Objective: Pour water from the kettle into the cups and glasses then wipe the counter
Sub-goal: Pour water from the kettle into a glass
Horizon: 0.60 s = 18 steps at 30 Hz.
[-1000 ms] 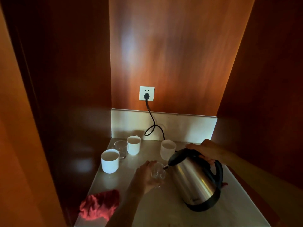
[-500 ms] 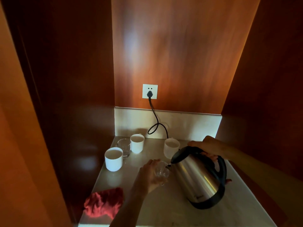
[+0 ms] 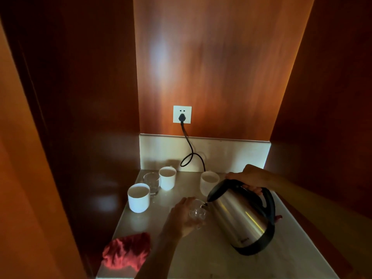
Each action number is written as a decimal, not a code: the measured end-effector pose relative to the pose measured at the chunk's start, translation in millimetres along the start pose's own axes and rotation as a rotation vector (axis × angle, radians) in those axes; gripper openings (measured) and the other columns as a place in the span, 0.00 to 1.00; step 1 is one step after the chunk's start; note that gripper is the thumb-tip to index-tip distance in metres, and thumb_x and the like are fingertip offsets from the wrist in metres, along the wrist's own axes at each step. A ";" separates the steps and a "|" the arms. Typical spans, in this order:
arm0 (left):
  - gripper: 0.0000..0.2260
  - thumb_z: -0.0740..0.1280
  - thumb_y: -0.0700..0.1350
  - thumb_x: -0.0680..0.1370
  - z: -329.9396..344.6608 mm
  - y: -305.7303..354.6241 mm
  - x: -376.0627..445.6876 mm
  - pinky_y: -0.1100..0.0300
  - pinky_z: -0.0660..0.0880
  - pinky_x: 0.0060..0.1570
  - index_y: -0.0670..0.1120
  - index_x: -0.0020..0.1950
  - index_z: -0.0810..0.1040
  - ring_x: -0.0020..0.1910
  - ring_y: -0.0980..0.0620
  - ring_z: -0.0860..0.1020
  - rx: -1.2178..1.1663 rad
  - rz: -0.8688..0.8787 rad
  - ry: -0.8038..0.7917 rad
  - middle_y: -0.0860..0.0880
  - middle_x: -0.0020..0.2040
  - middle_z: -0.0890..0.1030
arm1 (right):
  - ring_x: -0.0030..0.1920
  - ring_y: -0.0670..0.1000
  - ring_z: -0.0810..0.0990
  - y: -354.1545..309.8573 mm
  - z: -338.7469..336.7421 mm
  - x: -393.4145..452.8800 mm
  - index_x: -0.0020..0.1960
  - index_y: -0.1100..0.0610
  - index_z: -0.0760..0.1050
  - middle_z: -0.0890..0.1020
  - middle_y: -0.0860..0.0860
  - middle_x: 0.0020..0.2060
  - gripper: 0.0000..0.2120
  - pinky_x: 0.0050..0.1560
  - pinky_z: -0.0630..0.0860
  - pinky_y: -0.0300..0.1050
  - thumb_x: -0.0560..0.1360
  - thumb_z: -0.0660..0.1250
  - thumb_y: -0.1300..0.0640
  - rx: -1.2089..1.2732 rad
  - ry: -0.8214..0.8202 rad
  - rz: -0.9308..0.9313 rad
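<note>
My right hand [image 3: 252, 177] grips the black handle of a steel kettle [image 3: 241, 218], which is tilted left with its spout at the rim of a clear glass [image 3: 198, 212]. My left hand [image 3: 181, 217] holds that glass just above the pale counter [image 3: 201, 258]. Three white cups stand further back: one at the front left [image 3: 138, 197], one behind it [image 3: 167, 177], one at the back centre [image 3: 208, 182]. A second clear glass [image 3: 152, 183] stands between the two left cups. A red cloth [image 3: 126, 252] lies crumpled at the counter's front left.
The counter sits in a narrow niche with dark wood walls on the left, right and back. A black cord [image 3: 191, 156] runs from a white wall socket [image 3: 182, 114] down behind the back cup.
The kettle has stayed tilted at the held glass; both hands keep their grips. The camera view has shifted slightly, so everything sits a little higher and to the right in the picture.
</note>
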<state>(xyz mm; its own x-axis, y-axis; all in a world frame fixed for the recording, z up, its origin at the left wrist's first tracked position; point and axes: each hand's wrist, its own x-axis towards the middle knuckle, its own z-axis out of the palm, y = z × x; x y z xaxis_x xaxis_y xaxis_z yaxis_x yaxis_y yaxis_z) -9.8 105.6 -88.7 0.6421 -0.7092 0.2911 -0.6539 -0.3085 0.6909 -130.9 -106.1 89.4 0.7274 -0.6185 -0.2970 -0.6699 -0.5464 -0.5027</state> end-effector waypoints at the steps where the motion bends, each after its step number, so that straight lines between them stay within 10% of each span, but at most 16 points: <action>1: 0.37 0.77 0.61 0.58 0.3 -0.2 0.3 0.61 0.79 0.49 0.65 0.63 0.64 0.48 0.63 0.79 -0.008 -0.006 -0.006 0.63 0.54 0.75 | 0.20 0.48 0.67 -0.3 -0.1 0.4 0.35 0.58 0.74 0.71 0.50 0.21 0.28 0.27 0.67 0.38 0.72 0.70 0.32 -0.002 -0.005 -0.008; 9: 0.33 0.78 0.61 0.61 4.3 -4.9 2.7 0.60 0.80 0.51 0.59 0.64 0.74 0.49 0.63 0.80 -0.138 -0.069 0.017 0.60 0.53 0.79 | 0.19 0.49 0.67 0.1 -0.5 3.7 0.36 0.58 0.74 0.72 0.50 0.21 0.28 0.25 0.67 0.37 0.72 0.70 0.32 -0.035 0.006 -0.028; 18: 0.29 0.79 0.61 0.58 10.6 -5.2 -4.0 0.55 0.81 0.51 0.79 0.52 0.70 0.51 0.62 0.81 -0.284 -0.083 0.068 0.60 0.54 0.81 | 0.20 0.49 0.66 -3.1 -1.6 5.0 0.36 0.58 0.72 0.70 0.51 0.21 0.28 0.25 0.66 0.38 0.71 0.70 0.31 -0.051 -0.016 -0.065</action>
<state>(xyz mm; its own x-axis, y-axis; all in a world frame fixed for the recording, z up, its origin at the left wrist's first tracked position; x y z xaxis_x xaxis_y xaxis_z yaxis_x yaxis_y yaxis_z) -13.2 103.3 -100.5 0.7201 -0.6422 0.2627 -0.4662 -0.1673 0.8687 -125.4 -108.4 90.7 0.7714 -0.5719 -0.2789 -0.6280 -0.6134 -0.4790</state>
